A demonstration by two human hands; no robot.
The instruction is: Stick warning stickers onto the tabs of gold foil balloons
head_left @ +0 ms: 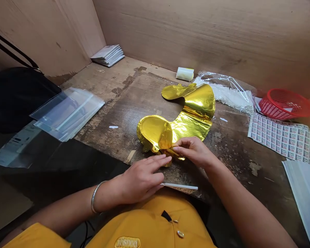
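A gold foil balloon (pixel 193 125), limp and curved, lies on the dark worn table in front of me. My right hand (pixel 196 151) pinches its near edge between thumb and fingers. Beside it, my left hand (pixel 142 177) rests two outstretched fingertips against the foil. Its index finger and thumb are closed on one end of a white straw (pixel 181 186), which points right along the table's near edge. A small piece with a brown printed pattern shows just under the straw. The left palm is hidden.
A clear bag of white straws (pixel 229 94), a red basket (pixel 286 105) and a printed sticker sheet (pixel 280 137) are on the right. Clear plastic sleeves (pixel 69 112) and a black bag (pixel 20 96) lie left. At the back are stacked packets (pixel 108 55) and a tape roll (pixel 185 73).
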